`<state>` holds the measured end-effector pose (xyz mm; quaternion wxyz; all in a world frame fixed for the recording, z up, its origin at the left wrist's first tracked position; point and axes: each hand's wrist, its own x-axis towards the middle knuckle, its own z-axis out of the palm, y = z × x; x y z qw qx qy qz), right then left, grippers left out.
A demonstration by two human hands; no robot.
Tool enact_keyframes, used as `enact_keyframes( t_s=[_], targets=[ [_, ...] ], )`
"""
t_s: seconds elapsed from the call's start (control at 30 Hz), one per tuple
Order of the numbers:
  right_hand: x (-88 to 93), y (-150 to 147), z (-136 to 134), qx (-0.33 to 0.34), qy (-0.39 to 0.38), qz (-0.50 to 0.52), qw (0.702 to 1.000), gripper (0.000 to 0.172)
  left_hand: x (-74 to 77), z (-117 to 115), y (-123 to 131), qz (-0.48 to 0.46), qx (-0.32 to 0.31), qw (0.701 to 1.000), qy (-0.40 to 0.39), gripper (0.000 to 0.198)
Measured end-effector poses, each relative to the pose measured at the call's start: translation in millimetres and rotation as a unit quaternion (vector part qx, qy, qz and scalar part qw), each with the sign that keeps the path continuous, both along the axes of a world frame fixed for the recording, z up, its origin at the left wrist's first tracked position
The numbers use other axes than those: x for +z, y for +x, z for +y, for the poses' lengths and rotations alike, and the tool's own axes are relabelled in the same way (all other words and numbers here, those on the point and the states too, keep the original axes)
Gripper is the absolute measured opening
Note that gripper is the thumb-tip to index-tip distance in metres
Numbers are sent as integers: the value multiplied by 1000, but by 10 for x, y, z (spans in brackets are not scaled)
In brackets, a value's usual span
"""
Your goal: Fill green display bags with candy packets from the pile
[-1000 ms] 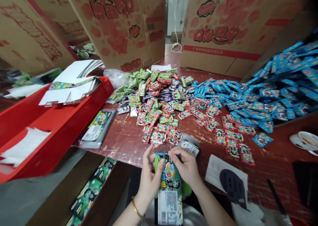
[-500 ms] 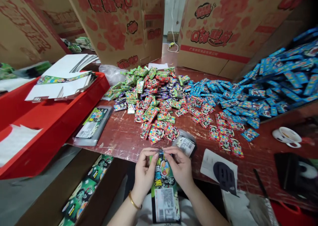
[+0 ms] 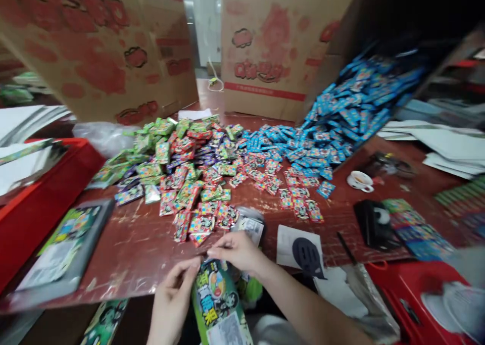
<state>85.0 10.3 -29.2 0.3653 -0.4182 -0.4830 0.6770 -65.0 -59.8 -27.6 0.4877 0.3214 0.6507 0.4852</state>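
A green and black printed candy bag (image 3: 220,297) hangs upright in front of me, its white label near the bottom of the view. My left hand (image 3: 176,284) pinches its top left edge between thumb and fingers. My right hand (image 3: 238,251) grips the top right edge, fingers closed. The bag's front looks rounded; its inside is hidden from me. Just beyond my hands lie small red candy packets (image 3: 200,221). A flat bag with a white label (image 3: 250,226) lies behind my right hand.
Green packets (image 3: 149,170) and blue packets (image 3: 310,145) pile across the red table, the blue ones spilling from a carton. A stack of flat bags (image 3: 71,239) and a red tray (image 3: 53,198) are at left. A white cup (image 3: 359,181) and black tape dispenser (image 3: 375,224) stand at right.
My view has turned to the right and is slightly blurred. The bag now looks fuller and tilted, and my hands have spread a little apart at its top.
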Motion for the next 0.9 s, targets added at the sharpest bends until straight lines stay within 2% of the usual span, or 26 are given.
enact_keyframes(
  t_s=[0.13, 0.3, 0.37, 0.43, 0.5, 0.57, 0.67, 0.7, 0.73, 0.8, 0.9],
  targets=[
    [-123, 50, 0, -20, 19, 12, 1000, 22, -103, -26, 96, 26, -12, 1000, -8, 49],
    [-110, 62, -209, -71, 154, -64, 983, 10, -224, -52, 268, 13, 5, 1000, -3, 60],
    [-47, 146, -244, -90, 187, -68, 976, 24, -209, 37, 266, 17, 16, 1000, 1, 60],
    [15, 357, -248, -147, 209, -97, 962, 40, -146, 191, 197, 20, 37, 999, 16, 60],
    [38, 703, -266, -220, 233, -174, 931, 42, -57, 369, 59, 25, 75, 996, 40, 60],
    [-20, 1131, -347, -271, 268, -284, 880, 36, 28, 515, -143, 41, 120, 988, 82, 57],
    [-285, 1713, -598, -299, 295, -453, 786, 47, 102, 592, -533, 86, 180, 971, 129, 51],
    [-403, 1853, -693, -292, 291, -490, 768, 50, 106, 579, -670, 104, 195, 967, 129, 50],
    [-520, 1961, -782, -284, 286, -514, 757, 51, 98, 553, -800, 122, 206, 963, 120, 49],
    [-721, 2086, -922, -275, 278, -527, 755, 46, 54, 482, -1020, 156, 216, 959, 95, 44],
    [-887, 2119, -1013, -276, 287, -516, 759, 39, -28, 396, -1208, 216, 176, 957, 78, 31]
  ],
)
